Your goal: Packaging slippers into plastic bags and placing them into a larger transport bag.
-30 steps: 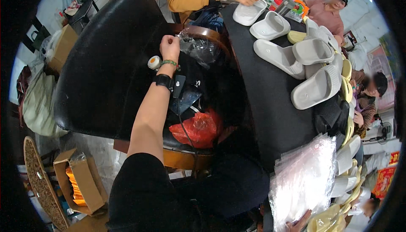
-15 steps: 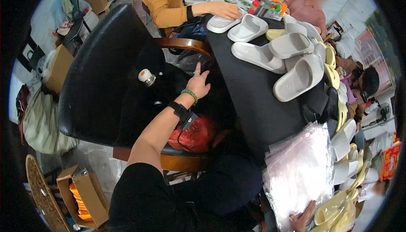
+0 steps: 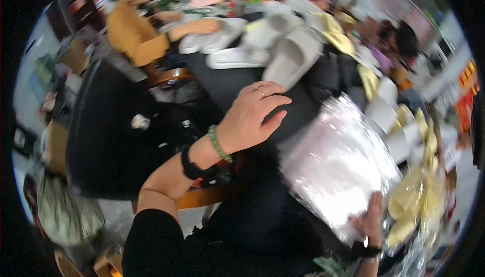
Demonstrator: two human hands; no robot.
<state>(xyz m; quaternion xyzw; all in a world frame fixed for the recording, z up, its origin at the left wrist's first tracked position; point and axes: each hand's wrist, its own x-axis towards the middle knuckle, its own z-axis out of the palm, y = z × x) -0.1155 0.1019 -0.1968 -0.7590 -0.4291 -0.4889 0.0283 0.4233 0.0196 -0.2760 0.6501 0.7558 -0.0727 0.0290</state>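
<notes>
My left hand hovers over the near edge of the dark table, its fingers loosely bent and apart, with nothing in them. A green bead bracelet and a black strap are on that wrist. A pale grey slide slipper lies just beyond the fingertips. To the right is a stack of shiny clear plastic bags. My right hand rests on the near end of this stack with its fingers spread, slightly blurred.
Other grey slippers lie on the black tabletop. Yellow slippers in clear plastic are heaped at the right. A black chair stands to the left. A co-worker in a mustard top handles slippers at the far left.
My left hand has come up from over the chair seat to the table's edge, toward the slippers. The view has swung to the right. My right hand stays on the plastic bags.
</notes>
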